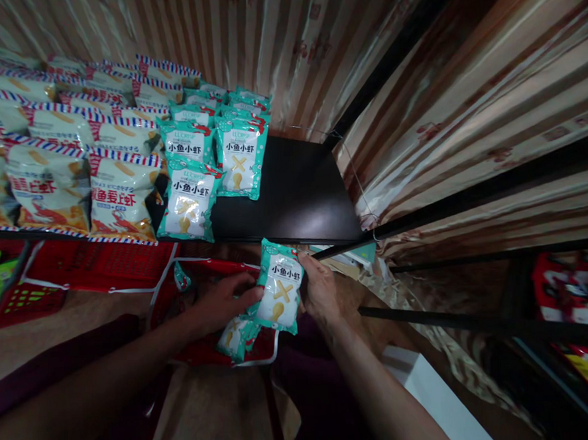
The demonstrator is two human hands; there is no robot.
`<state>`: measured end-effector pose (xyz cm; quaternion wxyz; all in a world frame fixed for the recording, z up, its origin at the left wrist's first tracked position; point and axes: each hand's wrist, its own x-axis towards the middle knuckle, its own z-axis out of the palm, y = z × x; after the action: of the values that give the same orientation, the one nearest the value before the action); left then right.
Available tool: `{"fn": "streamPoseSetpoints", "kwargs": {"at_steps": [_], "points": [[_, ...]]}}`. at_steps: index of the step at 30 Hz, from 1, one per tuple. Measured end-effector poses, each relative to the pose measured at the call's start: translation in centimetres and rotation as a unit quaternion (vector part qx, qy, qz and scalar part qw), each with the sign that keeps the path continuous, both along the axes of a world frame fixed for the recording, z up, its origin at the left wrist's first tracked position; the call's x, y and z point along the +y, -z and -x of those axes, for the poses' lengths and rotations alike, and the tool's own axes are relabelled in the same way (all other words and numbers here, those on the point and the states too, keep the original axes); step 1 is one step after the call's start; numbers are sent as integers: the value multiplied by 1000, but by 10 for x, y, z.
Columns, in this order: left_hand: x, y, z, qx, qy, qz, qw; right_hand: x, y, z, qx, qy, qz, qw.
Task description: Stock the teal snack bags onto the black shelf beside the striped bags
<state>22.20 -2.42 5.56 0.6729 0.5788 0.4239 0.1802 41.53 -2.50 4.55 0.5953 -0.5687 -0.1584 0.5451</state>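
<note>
Currently: one teal snack packet [280, 292], pinched at its edges between left hand [224, 302] and right hand [321, 291], below the black shelf [297, 193]. Step: stocking. Next, probably, lift to bare shelf beside shelved teal packets [237, 156].

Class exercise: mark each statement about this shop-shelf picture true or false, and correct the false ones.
1. Both hands hold one teal snack packet. True: left hand and right hand grip its sides.
2. The black shelf is full from end to end. False: its right part is bare.
3. Orange-and-white packets lie left of the teal packets on the shelf. True.
4. The basket below the hands is blue. False: the red basket holds another teal packet.
</note>
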Motion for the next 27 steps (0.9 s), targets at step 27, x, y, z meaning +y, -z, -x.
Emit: {"fn": "streamPoseSetpoints", "kwargs": {"at_steps": [27], "points": [[-4, 17, -7, -101, -220, 392, 887, -14, 19, -2, -95, -204, 163, 961]]}}
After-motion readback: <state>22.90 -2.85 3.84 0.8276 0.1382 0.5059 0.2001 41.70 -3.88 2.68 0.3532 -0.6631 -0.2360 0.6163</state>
